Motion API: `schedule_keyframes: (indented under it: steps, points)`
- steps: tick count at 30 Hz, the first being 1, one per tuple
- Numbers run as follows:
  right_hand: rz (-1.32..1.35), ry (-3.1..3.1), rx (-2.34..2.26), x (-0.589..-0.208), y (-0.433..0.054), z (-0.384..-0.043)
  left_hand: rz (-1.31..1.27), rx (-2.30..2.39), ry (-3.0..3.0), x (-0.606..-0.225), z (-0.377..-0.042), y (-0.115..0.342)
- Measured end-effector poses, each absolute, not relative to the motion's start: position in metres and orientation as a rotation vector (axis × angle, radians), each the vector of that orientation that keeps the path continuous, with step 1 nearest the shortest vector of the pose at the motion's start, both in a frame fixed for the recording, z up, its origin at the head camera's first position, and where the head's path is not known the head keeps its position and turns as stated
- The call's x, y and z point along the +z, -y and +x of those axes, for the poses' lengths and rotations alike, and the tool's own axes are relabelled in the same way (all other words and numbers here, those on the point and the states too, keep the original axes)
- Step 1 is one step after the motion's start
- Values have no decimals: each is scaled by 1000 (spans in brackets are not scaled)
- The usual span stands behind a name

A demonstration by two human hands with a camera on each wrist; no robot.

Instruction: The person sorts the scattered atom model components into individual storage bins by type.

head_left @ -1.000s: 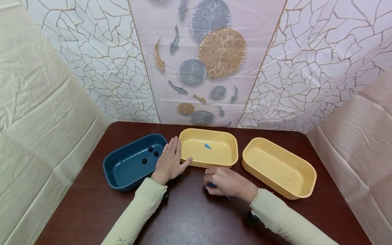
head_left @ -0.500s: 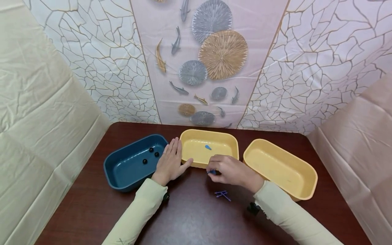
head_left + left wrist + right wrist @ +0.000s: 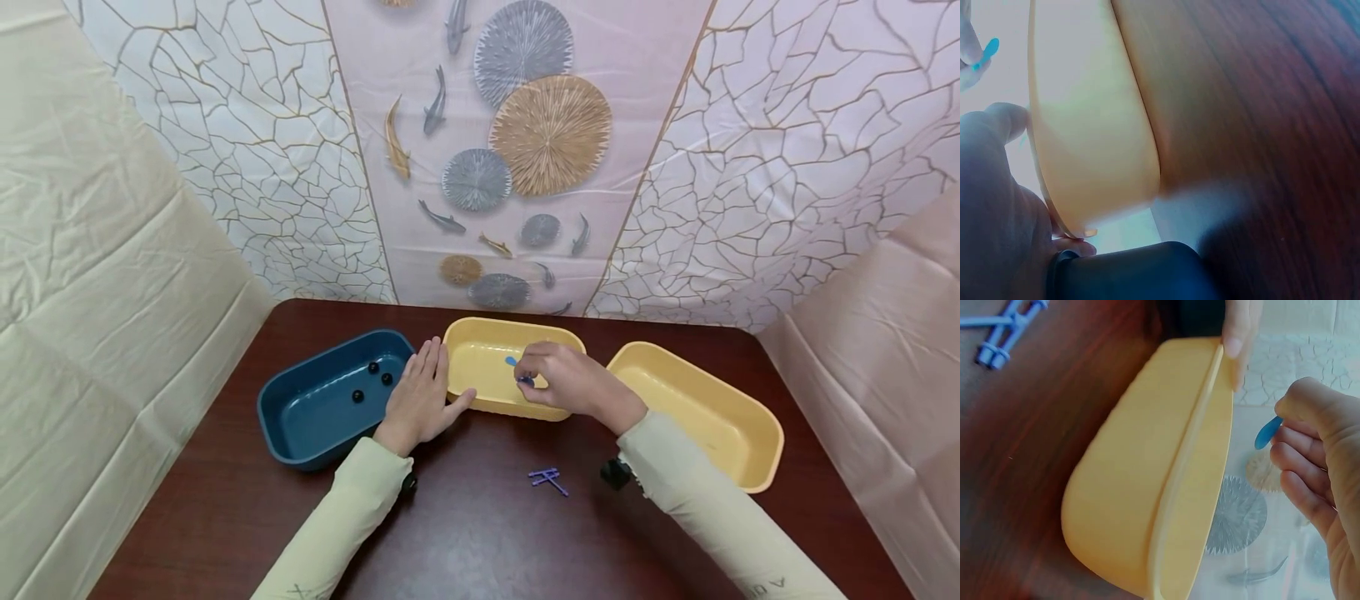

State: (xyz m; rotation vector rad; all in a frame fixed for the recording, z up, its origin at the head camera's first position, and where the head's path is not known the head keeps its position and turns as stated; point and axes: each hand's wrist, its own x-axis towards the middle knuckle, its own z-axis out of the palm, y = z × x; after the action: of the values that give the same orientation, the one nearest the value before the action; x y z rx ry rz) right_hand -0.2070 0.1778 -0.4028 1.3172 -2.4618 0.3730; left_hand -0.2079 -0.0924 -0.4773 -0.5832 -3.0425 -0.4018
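Note:
My right hand (image 3: 566,379) is over the middle yellow tub (image 3: 487,404), pinching a small blue teardrop-shaped piece (image 3: 1267,434) between thumb and fingertips. Much of that piece is hidden by the fingers in the head view. A lighter blue piece of similar shape (image 3: 511,361) lies on the tub's floor. My left hand (image 3: 418,396) has its fingers stretched out between the blue tub (image 3: 300,457) and the yellow one. Its thumb touches the yellow rim, as the left wrist view also shows.
Several purple-blue sticks (image 3: 548,478) lie loosely together on the dark wooden table (image 3: 480,542). Three black balls (image 3: 357,396) sit in the blue tub. A second yellow tub (image 3: 738,417) stands at the right, partly behind the right forearm. Patterned cloth hangs behind the table.
My right hand has lifted from the table near the sticks and moved forward over the middle yellow tub with the blue piece, uncovering the sticks. The left hand has stayed put.

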Motion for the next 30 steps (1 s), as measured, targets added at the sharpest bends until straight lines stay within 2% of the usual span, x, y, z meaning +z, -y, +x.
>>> schedule_keyframes:
  steps: [10, 17, 30]
  points:
    - [1200, 2613, 440, -411, -174, -235, -583, -393, 3053, -479, -210, 92]
    - [1126, 2687, 479, -436, -173, -251, -579, -388, 3049, -479, -209, 92]
    - [1024, 2842, 522, -463, -173, -260, -582, -379, 3032, -478, -208, 92]
